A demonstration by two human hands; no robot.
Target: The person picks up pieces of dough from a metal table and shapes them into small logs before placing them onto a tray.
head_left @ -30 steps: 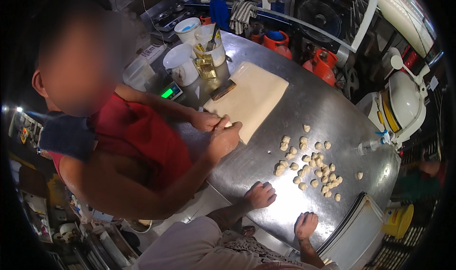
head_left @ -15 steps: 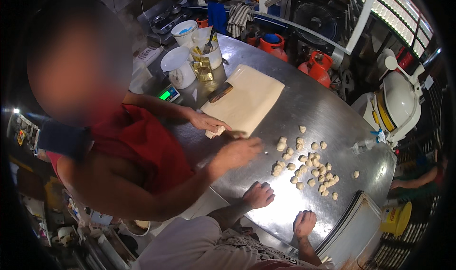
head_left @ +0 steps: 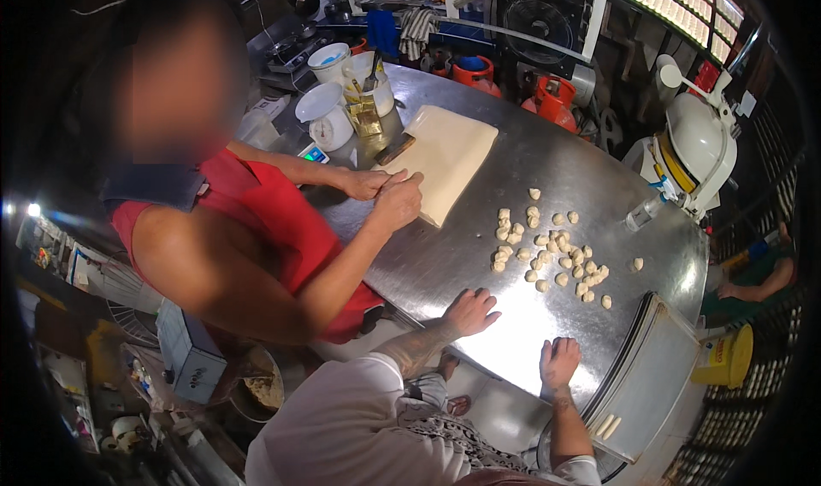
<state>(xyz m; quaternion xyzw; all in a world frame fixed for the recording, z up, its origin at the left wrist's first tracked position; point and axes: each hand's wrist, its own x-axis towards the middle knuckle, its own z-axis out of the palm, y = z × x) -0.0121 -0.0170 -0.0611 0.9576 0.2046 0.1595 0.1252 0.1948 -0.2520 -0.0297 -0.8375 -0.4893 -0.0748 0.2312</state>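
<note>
My left hand (head_left: 472, 312) rests on the steel table (head_left: 445, 272) near its front edge, holding nothing, fingers apart. To its right my right hand (head_left: 560, 364) lies on the same edge, fingers loosely bent and nothing visible in them. Beyond my hands several small dough balls (head_left: 564, 245) are scattered, some touching. At the left a person in a red apron holds both hands (head_left: 389, 195) together over the near edge of a thick dough sheet (head_left: 453, 157); what they grip is mostly hidden. A dough scraper (head_left: 395, 149) with a dark handle lies on the sheet.
Stacked metal trays (head_left: 654, 375), with two dough sticks (head_left: 608, 426) on top, stand at the right. White tubs (head_left: 327, 114) and a digital scale (head_left: 314, 153) stand far left. A spray bottle (head_left: 643, 212) sits near the large mixer (head_left: 697, 144). Another person is at far right.
The view has shifted, showing more of the trays. The other person's hands have come together, and their dough piece is now hidden. My hands stay on the table's edge.
</note>
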